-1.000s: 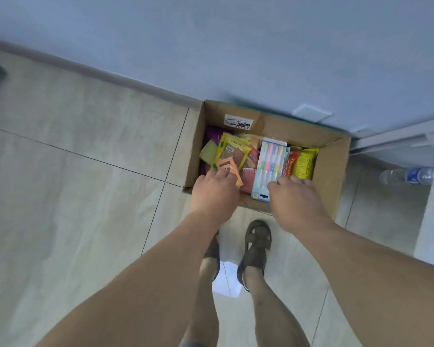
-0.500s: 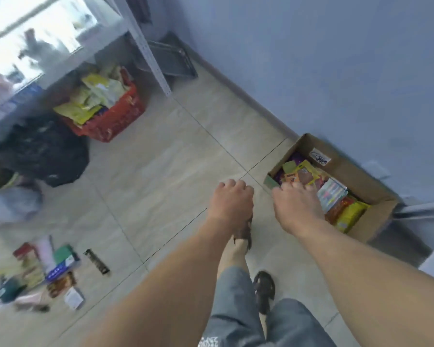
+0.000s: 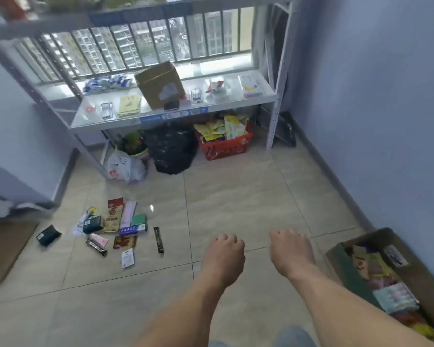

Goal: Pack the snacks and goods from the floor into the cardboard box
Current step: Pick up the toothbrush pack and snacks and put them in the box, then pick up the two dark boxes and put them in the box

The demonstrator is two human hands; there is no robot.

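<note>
I am looking across the beige tiled floor [image 3: 236, 196] at the loose pile of snack packets and small goods [image 3: 110, 226] lying well to my left, near the foot of the grey metal shelf rack [image 3: 171, 118]. The open brown cardboard box [image 3: 398, 291], already partly filled with colourful packets, is sitting against the blue wall at the floor's right edge.

I judge these goods to be light. The tall red and tan foil pouch [image 3: 113, 216] is looking soft and crinkly, probably slippery, so I would be pinching it by a sealed edge. The green flat carton [image 3: 138, 219] and the dark teal small box [image 3: 93, 224] are looking stiff enough to be taken across their sides. The thin black stick sachet [image 3: 159, 239], lying apart on the pile's right side, would need a fingertip pinch because it is sitting flat on the tile. The dark pouch [image 3: 48, 235] is lying alone, furthest left.

Both my arms are reaching forward over the bare tiles between pile and box. My left hand [image 3: 223, 256] is loosely curled with knuckles up and is holding nothing. My right hand [image 3: 290, 249] is hanging relaxed, fingers drooping, also carrying nothing. Neither hand is touching any of the goods.
</note>
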